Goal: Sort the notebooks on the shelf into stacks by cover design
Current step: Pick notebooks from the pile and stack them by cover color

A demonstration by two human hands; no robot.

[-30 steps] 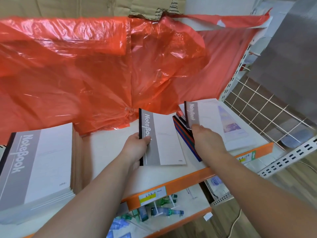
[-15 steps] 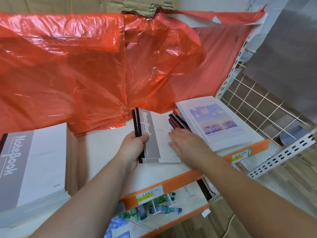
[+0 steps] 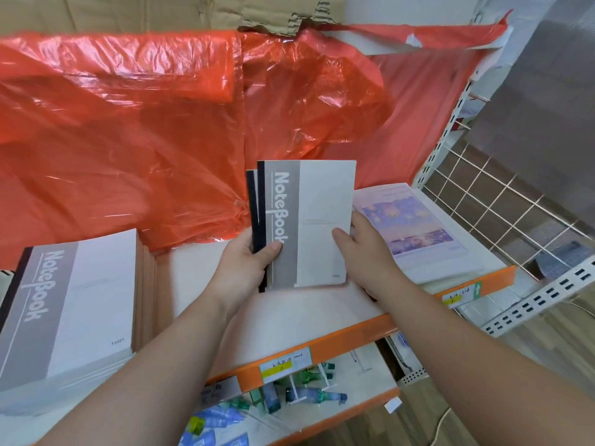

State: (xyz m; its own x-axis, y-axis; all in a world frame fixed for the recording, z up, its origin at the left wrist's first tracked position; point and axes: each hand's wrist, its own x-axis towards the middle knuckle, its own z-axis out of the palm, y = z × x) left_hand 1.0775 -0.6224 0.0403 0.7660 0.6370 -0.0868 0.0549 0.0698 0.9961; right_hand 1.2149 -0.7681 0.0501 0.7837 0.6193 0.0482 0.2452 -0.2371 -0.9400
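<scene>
Gripped at the spine by the left hand (image 3: pixel 248 268), thumb curled over the cover, and pinched at the 3 o'clock edge by the right hand (image 3: pixel 363 255): a few grey NoteBook copies (image 3: pixel 322 220), raised over the shelf (image 3: pixel 289 323) at centre. At 8 o'clock, a tall matching stack (image 3: pixel 80 300); at 3 o'clock, a picture-cover stack (image 3: pixel 415 226). At 6 o'clock, a lower shelf (image 3: pixel 363 381) holding small tubes (image 3: pixel 302 394).

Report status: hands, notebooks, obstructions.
Left hand, right hand both grip small bundle of grey-and-white NoteBook notebooks. Matching grey-and-white stack sits far left on white shelf. Nothing lies between.
</scene>
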